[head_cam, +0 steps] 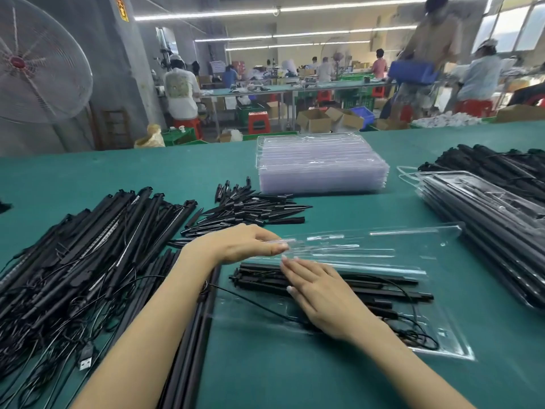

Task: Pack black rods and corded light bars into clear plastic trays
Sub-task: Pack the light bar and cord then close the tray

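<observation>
At left of frame lies a tangled pile of black corded light bars (76,252). At centre, the left hand (244,243) pinches the near-left edge of the hinged clear plastic tray lid (368,243), which stands raised. The right hand (321,293) lies flat and open on the black rods (383,286) in the clear plastic tray (454,338). The rods' long axis runs left-right, just below the lid; closing appears next.

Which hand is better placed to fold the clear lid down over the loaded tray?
Left hand: it grips the raised lid edge. Right hand lies flat on the rods.
</observation>
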`<state>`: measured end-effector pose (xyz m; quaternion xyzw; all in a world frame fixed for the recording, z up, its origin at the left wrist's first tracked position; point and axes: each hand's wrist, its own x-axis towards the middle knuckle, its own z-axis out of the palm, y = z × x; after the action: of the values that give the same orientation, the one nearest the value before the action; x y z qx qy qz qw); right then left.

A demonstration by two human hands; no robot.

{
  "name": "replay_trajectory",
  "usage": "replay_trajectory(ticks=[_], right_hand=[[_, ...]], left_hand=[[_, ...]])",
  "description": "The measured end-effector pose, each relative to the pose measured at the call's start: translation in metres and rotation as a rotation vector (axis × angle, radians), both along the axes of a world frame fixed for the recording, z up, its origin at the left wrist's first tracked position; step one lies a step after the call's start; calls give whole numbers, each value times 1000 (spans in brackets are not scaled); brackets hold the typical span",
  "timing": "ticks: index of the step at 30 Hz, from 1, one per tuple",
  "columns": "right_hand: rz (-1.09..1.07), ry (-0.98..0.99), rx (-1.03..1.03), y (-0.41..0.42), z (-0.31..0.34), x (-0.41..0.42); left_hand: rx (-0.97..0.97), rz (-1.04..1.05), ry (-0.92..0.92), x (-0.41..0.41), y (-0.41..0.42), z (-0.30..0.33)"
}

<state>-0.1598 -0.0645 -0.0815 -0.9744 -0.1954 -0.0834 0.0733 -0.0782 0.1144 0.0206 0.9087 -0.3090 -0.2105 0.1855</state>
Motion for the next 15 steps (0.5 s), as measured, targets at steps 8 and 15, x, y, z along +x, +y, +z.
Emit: replay_trajectory(ticks=[8, 15], right_hand=[[-69, -24, -59, 11, -8, 2], [-101, -15, 104, 14, -12, -2]], left_hand=[[-6, 19, 4, 0, 4, -5], [-7, 16, -2, 0, 3, -6]])
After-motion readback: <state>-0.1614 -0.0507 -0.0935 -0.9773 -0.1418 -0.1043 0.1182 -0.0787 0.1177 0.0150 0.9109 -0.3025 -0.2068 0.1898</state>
